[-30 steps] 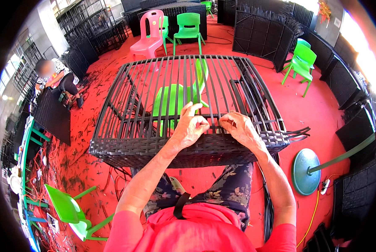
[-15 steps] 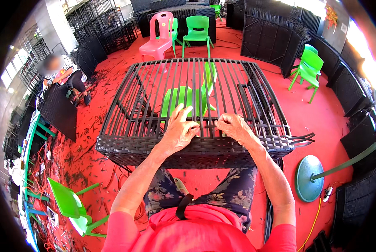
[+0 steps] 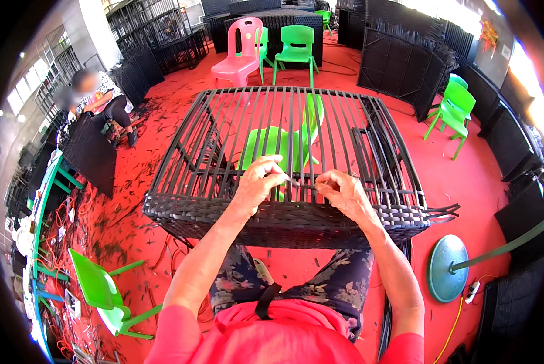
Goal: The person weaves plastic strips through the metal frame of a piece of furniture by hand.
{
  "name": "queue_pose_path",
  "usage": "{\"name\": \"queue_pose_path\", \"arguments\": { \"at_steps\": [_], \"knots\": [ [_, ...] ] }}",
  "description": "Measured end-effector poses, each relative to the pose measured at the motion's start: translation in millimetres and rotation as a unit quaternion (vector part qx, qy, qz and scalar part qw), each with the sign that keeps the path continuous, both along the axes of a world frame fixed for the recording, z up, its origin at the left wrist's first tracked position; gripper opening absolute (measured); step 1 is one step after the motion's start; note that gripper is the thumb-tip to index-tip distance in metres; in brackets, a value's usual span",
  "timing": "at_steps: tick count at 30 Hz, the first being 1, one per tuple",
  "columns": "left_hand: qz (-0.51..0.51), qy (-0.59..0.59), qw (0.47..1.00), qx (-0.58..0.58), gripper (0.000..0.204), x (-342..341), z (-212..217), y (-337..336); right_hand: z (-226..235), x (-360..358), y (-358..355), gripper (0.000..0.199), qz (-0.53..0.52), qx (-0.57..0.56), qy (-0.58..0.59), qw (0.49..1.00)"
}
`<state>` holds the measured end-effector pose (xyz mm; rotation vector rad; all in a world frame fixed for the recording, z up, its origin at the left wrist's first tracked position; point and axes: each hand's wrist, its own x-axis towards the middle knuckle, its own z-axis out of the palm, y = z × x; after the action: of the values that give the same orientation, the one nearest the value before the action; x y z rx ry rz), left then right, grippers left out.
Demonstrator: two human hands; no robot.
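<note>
A black rattan furniture frame [image 3: 272, 217] stands in front of me, with a woven front band and long parallel strands stretched over its top. My left hand [image 3: 255, 187] is over the near side of the top, thumb and forefinger pinched on one end of a thin strip [image 3: 292, 181]. My right hand [image 3: 346, 194] is to its right, fingers curled in a pinch close to the strip's other end; its fingertips partly hide what they hold. Both hands sit just above the woven band. Loose strand ends [image 3: 443, 212] stick out at the frame's right corner.
A green chair [image 3: 272, 145] shows through the strands. More chairs stand around: a pink one [image 3: 241, 60], green ones behind, and a green chair [image 3: 105, 291] at lower left. A round green stand base [image 3: 447, 268] is at right. Two people [image 3: 102, 100] work at left.
My left hand has turned, its fingers now drawn together in a pinch. A thin strip shows between my hands. The whole view has shifted slightly.
</note>
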<state>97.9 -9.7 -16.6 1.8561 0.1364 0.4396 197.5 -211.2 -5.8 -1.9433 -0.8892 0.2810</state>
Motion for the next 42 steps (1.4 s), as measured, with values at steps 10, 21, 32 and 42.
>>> {"name": "queue_pose_path", "arguments": {
  "at_steps": [10,21,32,42],
  "knots": [
    [0.02,-0.103,0.971,-0.216,0.005,-46,24,3,22,-11,36,0.025,0.129,0.053,0.046,0.989],
    [0.076,0.015,0.972,0.222,0.024,-41,6,15,-4,-3,37,0.03,0.157,0.112,0.174,0.966],
    [-0.039,0.066,0.918,0.389,0.023,-16,-8,32,0,-8,40,0.027,0.152,0.007,0.101,0.983],
    [0.129,-0.069,0.981,0.127,0.013,-54,11,36,14,-18,41,0.025,0.107,0.08,0.044,0.99]
  ]
}}
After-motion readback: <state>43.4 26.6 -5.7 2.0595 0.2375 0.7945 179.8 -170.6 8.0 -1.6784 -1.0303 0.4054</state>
